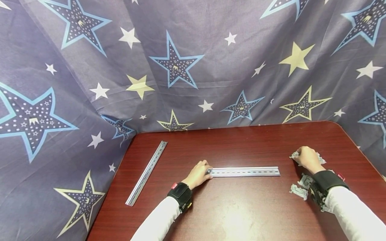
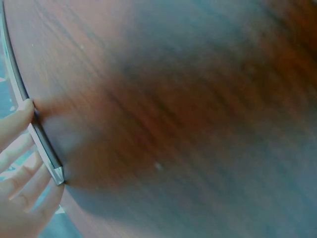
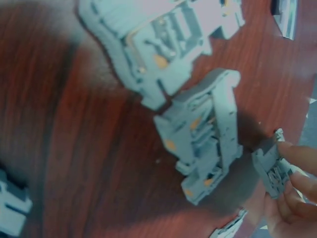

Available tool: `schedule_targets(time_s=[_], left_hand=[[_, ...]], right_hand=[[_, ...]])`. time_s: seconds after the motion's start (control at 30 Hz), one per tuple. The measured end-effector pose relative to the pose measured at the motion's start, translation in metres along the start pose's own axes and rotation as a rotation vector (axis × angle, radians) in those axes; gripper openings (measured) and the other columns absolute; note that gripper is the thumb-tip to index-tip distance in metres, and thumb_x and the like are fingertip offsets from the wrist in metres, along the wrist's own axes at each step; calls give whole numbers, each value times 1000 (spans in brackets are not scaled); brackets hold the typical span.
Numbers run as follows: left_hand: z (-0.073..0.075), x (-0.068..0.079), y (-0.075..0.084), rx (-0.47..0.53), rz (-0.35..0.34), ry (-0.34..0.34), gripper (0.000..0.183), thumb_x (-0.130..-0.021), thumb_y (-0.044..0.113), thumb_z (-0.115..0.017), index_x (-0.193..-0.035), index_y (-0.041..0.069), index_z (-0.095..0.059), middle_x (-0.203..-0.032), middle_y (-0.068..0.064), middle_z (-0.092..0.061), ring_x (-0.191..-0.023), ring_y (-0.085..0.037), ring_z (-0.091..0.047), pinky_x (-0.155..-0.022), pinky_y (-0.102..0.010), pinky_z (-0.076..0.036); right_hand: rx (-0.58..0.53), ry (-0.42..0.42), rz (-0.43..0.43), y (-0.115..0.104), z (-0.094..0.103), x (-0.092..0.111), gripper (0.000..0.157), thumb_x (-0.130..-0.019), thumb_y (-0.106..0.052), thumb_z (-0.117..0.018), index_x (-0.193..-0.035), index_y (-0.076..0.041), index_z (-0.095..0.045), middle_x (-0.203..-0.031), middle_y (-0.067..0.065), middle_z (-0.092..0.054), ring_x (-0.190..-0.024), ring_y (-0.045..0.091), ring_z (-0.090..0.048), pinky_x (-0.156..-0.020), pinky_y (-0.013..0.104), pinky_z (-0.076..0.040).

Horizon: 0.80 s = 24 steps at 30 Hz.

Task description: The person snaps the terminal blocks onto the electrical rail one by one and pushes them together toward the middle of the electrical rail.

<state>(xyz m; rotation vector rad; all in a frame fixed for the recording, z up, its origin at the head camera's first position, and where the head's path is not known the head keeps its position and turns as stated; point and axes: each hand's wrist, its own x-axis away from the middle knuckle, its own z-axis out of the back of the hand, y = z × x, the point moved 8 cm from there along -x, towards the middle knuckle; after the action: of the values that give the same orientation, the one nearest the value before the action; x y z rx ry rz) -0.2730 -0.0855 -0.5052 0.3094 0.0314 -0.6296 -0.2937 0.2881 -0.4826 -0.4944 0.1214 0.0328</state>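
Observation:
My left hand [image 1: 197, 174] grips the left end of a slotted metal DIN rail [image 1: 245, 172] that lies crosswise on the table. In the left wrist view the thumb is on one edge of the rail [image 2: 43, 145] and the other fingers are along its opposite side. Far to the right, my right hand [image 1: 307, 160] pinches a grey DIN-rail terminal block [image 3: 269, 166] between thumb and fingers. Beside that hand lies another grey terminal block [image 1: 321, 159], partly hidden behind it. Nearer blocks show orange spots in the right wrist view, one terminal block [image 3: 210, 131] lying flat on its side.
A second DIN rail [image 1: 146, 173] lies slanted at the table's left. More loose terminal blocks [image 1: 299, 191] lie by the right wrist, some covered by the wristband [image 1: 328, 182]. A star-patterned cloth [image 1: 181, 100] hangs behind the reddish-brown table [image 1: 223, 147].

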Motion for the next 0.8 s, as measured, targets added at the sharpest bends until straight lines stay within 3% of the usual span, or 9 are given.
schedule_targets(time_s=[0.3,0.6,0.8], left_hand=[[0,0,-1,2,-6,9,31,-71,20,-71,-98,6,-67,-86,-5,-52,-81,-18,-47,-71,-30,-40],[-1,0,-1,-11,-3,22,31,-69,21,-72,-97,8,-67,-87,-4,-53,-80,-18,-48,-68,-30,-41],[-1,1,-2,-7,5,23,31,-70,21,-72,-98,9,-67,-86,-2,-52,-80,-17,-48,-69,-29,-41]], right_hand=[[-16,-45,-2,-7,6,-2,14,-65,2,-62,-72,13,-59,-67,23,-59,-62,35,-55,-57,44,-42],[-31,-61,24,-18,9,-2,11,-66,-1,-63,-68,9,-60,-64,17,-60,-55,24,-52,-53,38,-40],[-62,-68,12,-30,10,-6,13,-69,-4,-64,-70,9,-60,-66,18,-60,-60,30,-53,-55,38,-39]])
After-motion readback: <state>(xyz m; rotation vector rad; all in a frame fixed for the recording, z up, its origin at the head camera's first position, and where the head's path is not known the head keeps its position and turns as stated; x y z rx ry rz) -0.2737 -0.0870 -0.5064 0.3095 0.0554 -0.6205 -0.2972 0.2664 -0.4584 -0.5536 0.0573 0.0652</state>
